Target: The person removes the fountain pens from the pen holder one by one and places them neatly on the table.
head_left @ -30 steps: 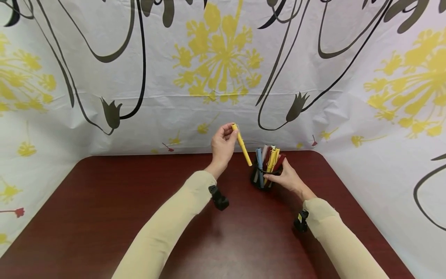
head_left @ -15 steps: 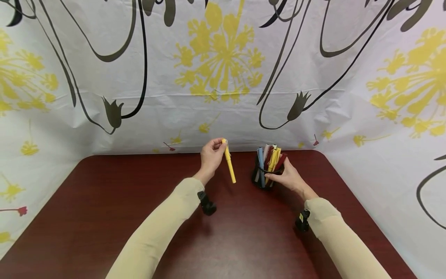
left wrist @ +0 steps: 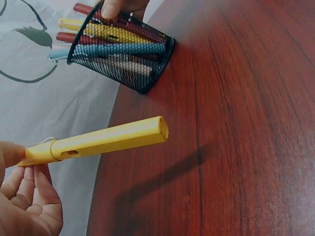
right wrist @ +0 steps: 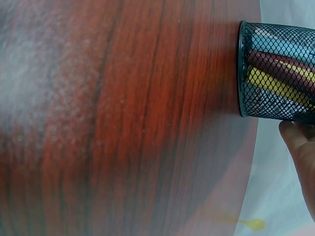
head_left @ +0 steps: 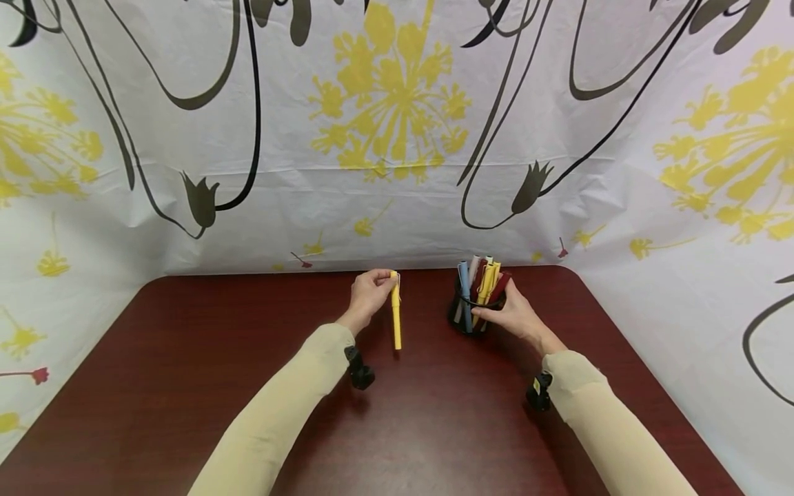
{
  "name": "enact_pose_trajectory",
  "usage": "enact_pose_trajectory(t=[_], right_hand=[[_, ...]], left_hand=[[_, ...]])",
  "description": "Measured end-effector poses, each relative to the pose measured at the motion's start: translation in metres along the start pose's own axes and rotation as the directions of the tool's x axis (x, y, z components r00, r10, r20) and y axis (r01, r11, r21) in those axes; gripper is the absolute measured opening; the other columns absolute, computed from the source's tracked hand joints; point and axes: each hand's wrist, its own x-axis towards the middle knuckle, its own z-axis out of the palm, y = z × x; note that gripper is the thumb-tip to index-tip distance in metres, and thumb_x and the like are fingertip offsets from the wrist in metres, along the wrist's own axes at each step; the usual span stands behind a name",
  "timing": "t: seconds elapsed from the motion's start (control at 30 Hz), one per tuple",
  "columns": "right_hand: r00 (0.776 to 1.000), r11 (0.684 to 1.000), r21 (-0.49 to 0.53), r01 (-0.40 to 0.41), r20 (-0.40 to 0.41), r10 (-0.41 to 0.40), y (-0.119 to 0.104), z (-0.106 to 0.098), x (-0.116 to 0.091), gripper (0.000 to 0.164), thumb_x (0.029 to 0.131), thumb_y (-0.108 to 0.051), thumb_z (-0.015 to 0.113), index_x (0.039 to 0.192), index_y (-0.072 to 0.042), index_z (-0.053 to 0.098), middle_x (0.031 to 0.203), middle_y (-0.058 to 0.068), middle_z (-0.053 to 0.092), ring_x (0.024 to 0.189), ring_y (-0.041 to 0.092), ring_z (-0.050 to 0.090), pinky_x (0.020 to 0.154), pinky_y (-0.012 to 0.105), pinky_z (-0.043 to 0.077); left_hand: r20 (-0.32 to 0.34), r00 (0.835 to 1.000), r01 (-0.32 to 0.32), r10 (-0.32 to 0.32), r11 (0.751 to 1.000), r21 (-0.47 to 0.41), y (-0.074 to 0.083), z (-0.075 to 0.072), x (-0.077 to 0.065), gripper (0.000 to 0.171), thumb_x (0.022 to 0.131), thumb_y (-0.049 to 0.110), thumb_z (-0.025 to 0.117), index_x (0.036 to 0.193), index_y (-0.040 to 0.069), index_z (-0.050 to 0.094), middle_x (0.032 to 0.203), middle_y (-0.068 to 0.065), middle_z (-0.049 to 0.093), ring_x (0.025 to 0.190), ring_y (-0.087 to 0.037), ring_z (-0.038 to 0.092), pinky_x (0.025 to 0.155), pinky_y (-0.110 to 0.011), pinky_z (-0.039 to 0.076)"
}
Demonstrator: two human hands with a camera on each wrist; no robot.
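Observation:
Between thumb and fingertips my left hand (head_left: 367, 302) pinches a yellow pen (head_left: 397, 317) by its clip end. The pen hangs with its other end downward; in the left wrist view its shadow falls apart from it on the tabletop. To the right, a black mesh pen cup (left wrist: 106, 70) stands upright. My right hand (head_left: 516, 317) grips the cup's right side, thumb in front, the other fingers partly hidden behind it. Inside are several pens: a blue pen (head_left: 464, 289), yellow pens (head_left: 485, 286), dark red ones and pale ones. The right wrist view shows the cup's lower mesh and a thumb (right wrist: 295, 137).
The dark red wood-grain table (head_left: 217, 386) has rounded far corners. Right behind its far edge hangs a white cloth (head_left: 279, 227) with yellow and grey flower prints, which also runs along both sides. A black camera (head_left: 360, 372) sits on the left wrist.
My left hand has moved left and down with the yellow pen, away from the cup, and the pen has turned from slanted to nearly vertical in the head view. The right hand stays at the cup.

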Motion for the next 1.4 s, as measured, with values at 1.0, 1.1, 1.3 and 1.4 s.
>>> enact_pose_trajectory(t=[1.0, 1.1, 1.3, 1.4], right_hand=[[1.000, 1.000, 0.001, -0.005, 0.013, 0.005, -0.016, -0.002, -0.006, 0.084, 0.082, -0.015, 0.073, 0.143, 0.001, 0.019, 0.137, 0.026, 0.038, 0.124, 0.039, 0.042, 0.102, 0.054, 0.035], [1.000, 1.000, 0.000, -0.002, 0.008, 0.002, -0.004, -0.001, -0.002, 0.086, 0.081, -0.018, 0.075, 0.144, -0.003, 0.018, 0.138, 0.023, 0.039, 0.125, 0.036, 0.042, 0.102, 0.052, 0.035], [1.000, 1.000, 0.005, -0.003, 0.016, 0.003, -0.012, -0.001, -0.004, 0.085, 0.082, -0.018, 0.074, 0.145, -0.003, 0.018, 0.138, 0.024, 0.039, 0.125, 0.037, 0.042, 0.102, 0.053, 0.035], [1.000, 1.000, 0.009, 0.002, 0.019, -0.002, -0.026, -0.003, -0.009, 0.082, 0.082, -0.013, 0.073, 0.143, 0.002, 0.019, 0.135, 0.027, 0.039, 0.123, 0.040, 0.042, 0.101, 0.054, 0.035]], left_hand=[[0.058, 0.997, 0.049, -0.057, 0.990, 0.134, -0.036, 0.003, 0.007, 0.023, 0.091, 0.016, 0.062, 0.110, 0.003, 0.066, 0.101, -0.013, 0.069, 0.090, -0.022, 0.066, 0.072, -0.028, 0.054], [0.038, 0.998, 0.034, -0.041, 0.984, 0.174, -0.038, 0.002, 0.008, 0.024, 0.091, 0.017, 0.062, 0.110, 0.003, 0.066, 0.101, -0.012, 0.070, 0.091, -0.023, 0.066, 0.073, -0.029, 0.054], [0.008, 1.000, 0.024, -0.027, 0.971, 0.236, -0.040, 0.001, 0.010, 0.025, 0.091, 0.019, 0.062, 0.110, 0.004, 0.067, 0.101, -0.011, 0.070, 0.093, -0.023, 0.065, 0.075, -0.031, 0.054], [0.011, 1.000, 0.021, -0.025, 0.968, 0.252, -0.042, 0.002, 0.010, 0.025, 0.091, 0.019, 0.062, 0.110, 0.004, 0.067, 0.100, -0.011, 0.069, 0.092, -0.024, 0.065, 0.074, -0.031, 0.054]])
